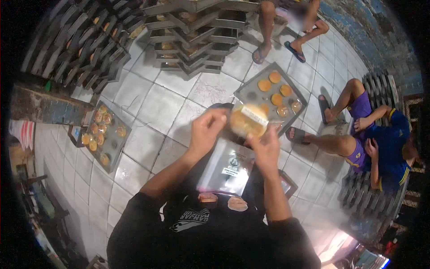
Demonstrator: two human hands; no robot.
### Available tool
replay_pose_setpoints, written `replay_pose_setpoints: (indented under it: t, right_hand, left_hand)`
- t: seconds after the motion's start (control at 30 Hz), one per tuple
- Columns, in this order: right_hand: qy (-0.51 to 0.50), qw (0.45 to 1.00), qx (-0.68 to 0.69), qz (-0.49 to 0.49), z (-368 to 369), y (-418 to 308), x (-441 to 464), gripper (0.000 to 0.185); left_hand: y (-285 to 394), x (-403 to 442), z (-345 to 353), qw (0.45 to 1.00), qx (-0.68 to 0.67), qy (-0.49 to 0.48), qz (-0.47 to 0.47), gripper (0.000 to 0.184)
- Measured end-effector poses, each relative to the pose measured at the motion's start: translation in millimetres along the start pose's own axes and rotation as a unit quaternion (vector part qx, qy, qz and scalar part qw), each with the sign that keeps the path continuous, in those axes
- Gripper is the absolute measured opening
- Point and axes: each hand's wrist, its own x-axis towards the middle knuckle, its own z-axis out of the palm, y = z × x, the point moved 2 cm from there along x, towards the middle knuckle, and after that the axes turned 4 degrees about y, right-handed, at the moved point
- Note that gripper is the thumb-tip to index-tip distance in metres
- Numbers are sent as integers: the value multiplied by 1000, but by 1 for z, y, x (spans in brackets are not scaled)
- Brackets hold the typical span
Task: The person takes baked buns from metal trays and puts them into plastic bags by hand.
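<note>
A round golden bun in a clear plastic bag with a white label point(247, 120) is in front of me, slightly blurred. My right hand point(267, 145) grips the lower right edge of this bagged bun. Just left of it, my left hand point(208, 129) has thumb and fingers pinched together; what they hold, if anything, is too small to make out. Below both hands, a stack of clear printed plastic bags point(227, 168) lies on my lap.
A tray of buns point(251, 96) lies on the tiled floor ahead, another bun tray point(117, 153) to the left. Stacked metal trays point(192, 42) stand at the back, with more stacks point(80, 40) at left. One person point(380, 139) sits at right, another point(291, 22) farther back.
</note>
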Motion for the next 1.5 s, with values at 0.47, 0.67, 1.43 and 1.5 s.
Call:
replay_pose_setpoints:
  t: [0.47,0.67,1.43,1.5]
  right_hand:
    - [-157,926,-269,-215,-40,6,-30,62]
    - [-173,906,-306,-237,-58,-53,-60,25]
    - [86,992,55,76,-159,154,152,38]
    - [-50,765,-631,118,-178,244,176,38]
  left_hand:
    - [19,-72,-17,783,474,-197,351,40]
    - [47,-85,12,931,287,-168,153,27]
    - [29,5,-1,981,119,-129,-76,20]
    - [26,29,20,993,53,26,-100,20]
